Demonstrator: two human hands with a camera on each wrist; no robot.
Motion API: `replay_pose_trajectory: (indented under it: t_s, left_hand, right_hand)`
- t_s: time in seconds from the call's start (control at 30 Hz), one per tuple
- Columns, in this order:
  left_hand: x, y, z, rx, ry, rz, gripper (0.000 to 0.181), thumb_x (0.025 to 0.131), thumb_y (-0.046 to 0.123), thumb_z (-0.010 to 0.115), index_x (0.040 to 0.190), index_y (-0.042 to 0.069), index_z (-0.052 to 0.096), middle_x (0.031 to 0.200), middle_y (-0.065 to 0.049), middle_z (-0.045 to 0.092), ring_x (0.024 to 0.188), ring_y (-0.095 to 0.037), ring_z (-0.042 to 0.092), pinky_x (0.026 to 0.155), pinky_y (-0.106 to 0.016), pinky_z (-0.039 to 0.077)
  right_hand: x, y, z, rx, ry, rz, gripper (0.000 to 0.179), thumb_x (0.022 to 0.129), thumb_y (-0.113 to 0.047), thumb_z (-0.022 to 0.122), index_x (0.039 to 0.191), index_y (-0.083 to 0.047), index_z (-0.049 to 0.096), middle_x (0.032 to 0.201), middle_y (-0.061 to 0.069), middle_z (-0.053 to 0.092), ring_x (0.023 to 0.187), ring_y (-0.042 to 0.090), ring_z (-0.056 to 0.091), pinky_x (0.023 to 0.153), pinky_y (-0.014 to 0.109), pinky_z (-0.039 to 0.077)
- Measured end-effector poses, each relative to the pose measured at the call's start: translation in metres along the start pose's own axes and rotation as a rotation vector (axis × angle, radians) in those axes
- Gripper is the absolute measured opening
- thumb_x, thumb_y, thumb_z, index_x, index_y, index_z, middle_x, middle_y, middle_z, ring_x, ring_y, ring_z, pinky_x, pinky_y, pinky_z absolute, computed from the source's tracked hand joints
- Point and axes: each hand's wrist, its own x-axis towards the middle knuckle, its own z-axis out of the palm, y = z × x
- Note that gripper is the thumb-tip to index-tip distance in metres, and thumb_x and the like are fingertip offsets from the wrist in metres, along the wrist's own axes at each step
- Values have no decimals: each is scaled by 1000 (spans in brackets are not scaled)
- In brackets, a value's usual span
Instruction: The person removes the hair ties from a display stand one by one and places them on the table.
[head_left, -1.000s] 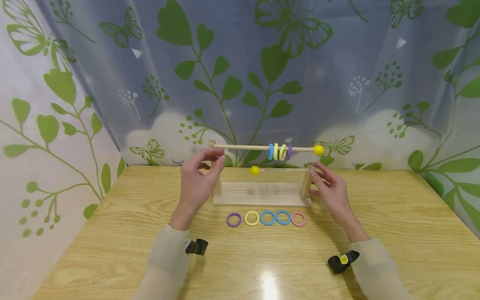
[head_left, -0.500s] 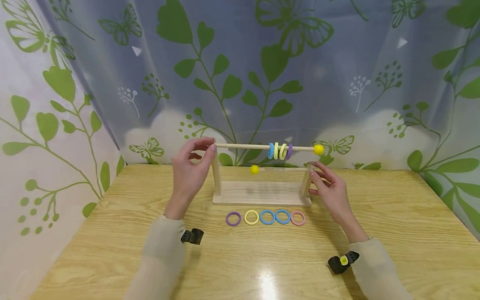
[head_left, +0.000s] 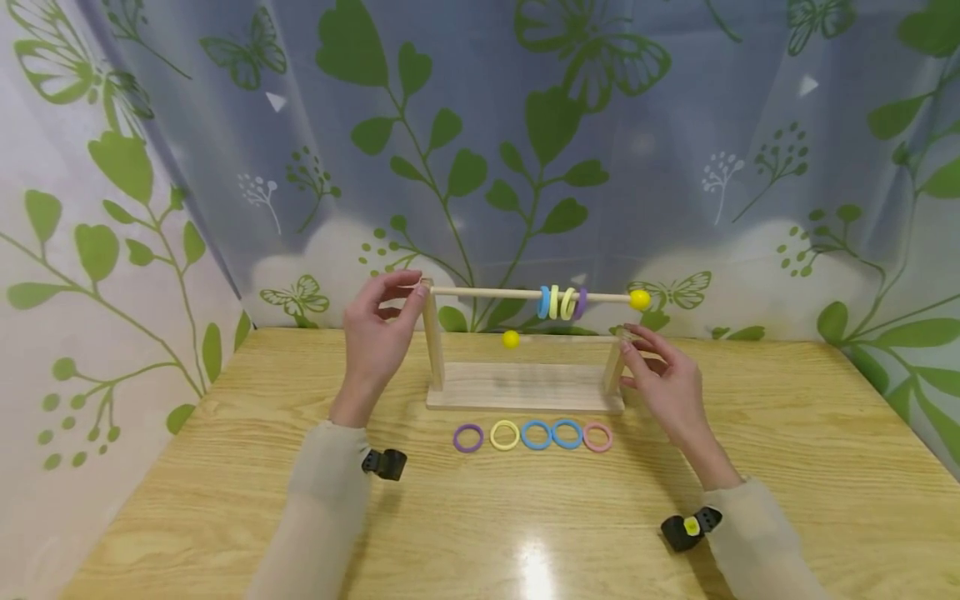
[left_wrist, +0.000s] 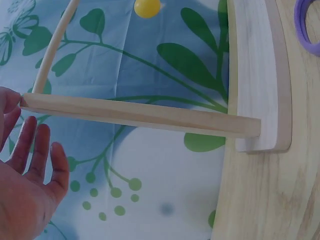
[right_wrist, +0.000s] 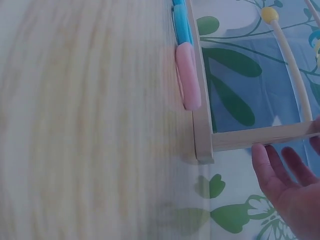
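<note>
A wooden stand has a flat base (head_left: 525,387), a taller left post (head_left: 432,346) and a shorter right post (head_left: 613,367). From the left post runs an upper rod (head_left: 480,293), tipped by a yellow ball (head_left: 639,300) and carrying a blue ring (head_left: 543,302), two yellow rings and a purple ring (head_left: 580,303). A lower rod (head_left: 566,340) reaches leftward from the right post to another yellow ball (head_left: 511,339). My left hand (head_left: 378,333) pinches the left post's top, its other fingers loose. The right post's upper end is held between my right hand's (head_left: 667,387) thumb and fingers.
Before the base lies a row of rings: purple (head_left: 456,439), yellow (head_left: 493,435), two blue (head_left: 524,435) and pink (head_left: 586,437). The wooden table (head_left: 225,500) ends at a patterned curtain (head_left: 480,167) behind the stand. Each wrist wears a black camera.
My left hand has moved left and up from the rod's left end to the left post's top. My right hand stays at the right post; the rings keep their places.
</note>
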Motion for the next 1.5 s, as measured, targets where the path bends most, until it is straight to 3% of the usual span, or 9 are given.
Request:
replay_pose_trajectory:
  t_s: [0.13, 0.27, 0.47, 0.77, 0.9, 1.03, 1.2, 1.37, 1.5]
  left_hand:
    - [1, -5, 2, -51, -7, -40, 23, 96, 11, 71, 118, 4, 72, 116, -14, 73, 99, -10, 68, 77, -18, 56]
    - [2, -6, 3, -91, -24, -78, 24, 97, 10, 69, 120, 3, 71, 119, -10, 71, 103, -11, 68, 79, -19, 57]
    - [2, -7, 4, -131, -60, -104, 26, 99, 8, 66, 124, 1, 68, 122, -8, 68, 108, -13, 66, 79, -19, 57]
    - [1, -13, 9, -184, -54, -122, 25, 101, 7, 61, 124, -3, 66, 115, -6, 67, 101, -13, 66, 81, -18, 57]
    - [-1, -16, 12, -194, -35, -117, 26, 102, 8, 61, 124, -3, 66, 112, 1, 67, 99, -13, 66, 82, -18, 57]
    - [-2, -16, 15, -202, -14, -122, 24, 101, 7, 62, 123, -1, 67, 113, -4, 68, 97, -11, 66, 82, -18, 57]
    - [-2, -17, 15, -205, -8, -126, 24, 101, 7, 61, 124, -1, 67, 115, -10, 67, 96, -11, 66, 81, -19, 57]
    - [-2, -18, 15, -207, -11, -130, 24, 102, 9, 61, 124, 1, 68, 113, -6, 66, 97, -12, 66, 79, -19, 56]
    - [-3, -18, 16, -196, -13, -133, 24, 103, 10, 61, 124, 2, 68, 114, -7, 65, 98, -13, 65, 79, -19, 56]
  right_hand:
    - [1, -2, 2, -38, 38, -46, 40, 101, -24, 65, 135, -4, 64, 117, 8, 66, 89, -8, 69, 71, 30, 63]
    - [1, -4, 4, -86, 85, -87, 35, 99, -19, 67, 129, -1, 68, 116, 19, 70, 88, -12, 67, 69, 22, 61]
    - [2, -9, 6, -172, 153, -160, 29, 97, -16, 68, 122, -2, 72, 111, 17, 75, 87, -18, 62, 66, 8, 54]
    - [1, -19, 9, -229, 200, -353, 22, 92, -7, 73, 114, -2, 75, 109, 16, 76, 91, -20, 60, 67, 2, 49]
    - [0, -23, 10, -263, 215, -427, 23, 91, -5, 74, 114, -3, 75, 106, 15, 76, 94, -5, 68, 69, 2, 50]
    - [-2, -26, 10, -286, 225, -465, 23, 90, -4, 74, 113, -2, 75, 105, 15, 75, 94, 18, 72, 72, 4, 51]
    - [-3, -33, 13, -292, 250, -517, 23, 90, -3, 74, 113, -2, 76, 101, 15, 75, 90, 25, 72, 73, 5, 52]
    - [-2, -42, 18, -281, 259, -560, 23, 88, -2, 75, 111, -1, 76, 100, 15, 75, 85, 17, 71, 75, 8, 55]
    - [-2, -47, 23, -260, 245, -562, 23, 88, -3, 77, 111, -2, 76, 100, 15, 76, 83, 26, 74, 74, 10, 56]
